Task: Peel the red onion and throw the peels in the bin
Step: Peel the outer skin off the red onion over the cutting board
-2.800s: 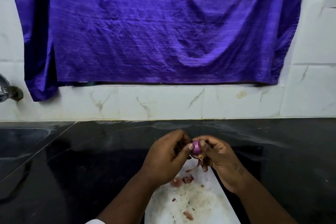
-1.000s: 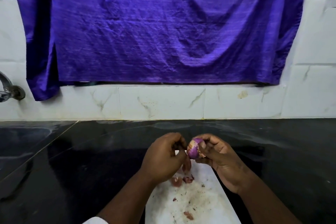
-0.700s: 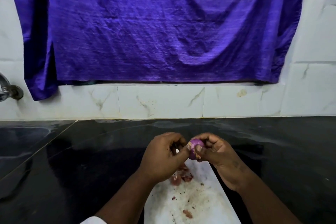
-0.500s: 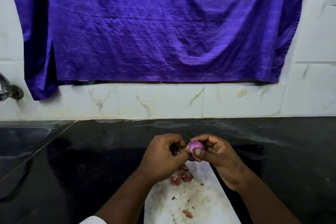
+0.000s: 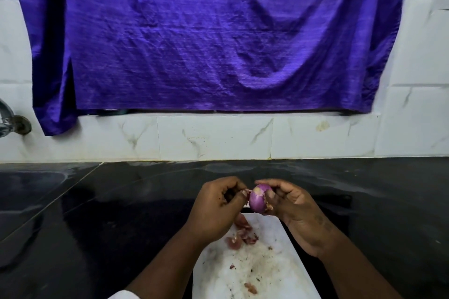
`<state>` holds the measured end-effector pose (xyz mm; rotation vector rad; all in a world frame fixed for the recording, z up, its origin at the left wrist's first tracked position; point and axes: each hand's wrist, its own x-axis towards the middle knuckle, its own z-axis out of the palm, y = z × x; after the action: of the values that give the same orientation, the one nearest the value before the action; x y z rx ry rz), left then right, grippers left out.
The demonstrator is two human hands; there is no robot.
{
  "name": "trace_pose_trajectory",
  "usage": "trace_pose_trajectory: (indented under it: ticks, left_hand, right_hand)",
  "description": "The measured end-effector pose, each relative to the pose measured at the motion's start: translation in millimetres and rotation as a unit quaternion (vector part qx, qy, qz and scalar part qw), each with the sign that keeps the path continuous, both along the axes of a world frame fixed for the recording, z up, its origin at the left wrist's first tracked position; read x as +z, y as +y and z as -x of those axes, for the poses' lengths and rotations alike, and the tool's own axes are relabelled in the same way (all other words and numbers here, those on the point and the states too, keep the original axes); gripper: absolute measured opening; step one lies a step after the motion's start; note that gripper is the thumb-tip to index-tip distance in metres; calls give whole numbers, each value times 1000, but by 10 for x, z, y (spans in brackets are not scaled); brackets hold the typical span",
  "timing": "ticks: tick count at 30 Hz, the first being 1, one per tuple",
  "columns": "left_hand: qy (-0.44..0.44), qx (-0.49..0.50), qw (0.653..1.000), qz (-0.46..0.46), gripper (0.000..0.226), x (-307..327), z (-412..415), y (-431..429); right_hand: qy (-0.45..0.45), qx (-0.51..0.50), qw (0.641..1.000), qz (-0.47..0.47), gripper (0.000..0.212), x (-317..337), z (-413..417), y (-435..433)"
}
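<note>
Purple cloth (image 5: 206, 36) hangs on the white veined wall tiles (image 5: 213, 137), its hem above the black countertop (image 5: 97, 226). Metal tap (image 5: 7, 116) on the wall, far left, partly cut off. White cutting board (image 5: 286, 272) lies on the countertop at the near edge, stained.

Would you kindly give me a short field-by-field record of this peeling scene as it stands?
red onion: held above the white board, purple flesh showing
right hand: grips the red onion
left hand: pinches a scrap of peel at the onion's top
loose peels: heaped on the board's far end
board surface: black counter
bin: not in view
</note>
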<state>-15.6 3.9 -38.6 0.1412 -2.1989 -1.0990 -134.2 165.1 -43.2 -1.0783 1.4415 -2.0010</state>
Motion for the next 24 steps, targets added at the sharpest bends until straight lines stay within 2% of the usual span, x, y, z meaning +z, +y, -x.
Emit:
trace_pose_trajectory:
  ticks: [3,4,8,14,17,21,24]
  left_hand:
    - [-24,32,999,17,21,-31,21,-33]
    - [-43,50,997,40,20,-48,27,-53]
    - [-95,75,987,101,26,-57,13,-58]
    - [-50,53,991,108,29,-24,-12,-21]
    - [-26,17,992,119,30,-11,-31,15]
    - [-8,15,992,128,28,1,-35,58]
    - [7,16,995,95,29,2,-22,62]
  right_hand:
    - [-19,23,999,13,33,9,-12,12]
    - [-28,27,999,17,32,7,-8,16]
    - [-66,38,997,22,37,31,6,29]
    - [-108,45,993,17,41,16,-1,3]
    - [-119,58,991,26,32,16,-7,14]
    - [-72,30,997,-4,29,0,2,3]
    - [-38,5,999,-9,49,2,10,-10]
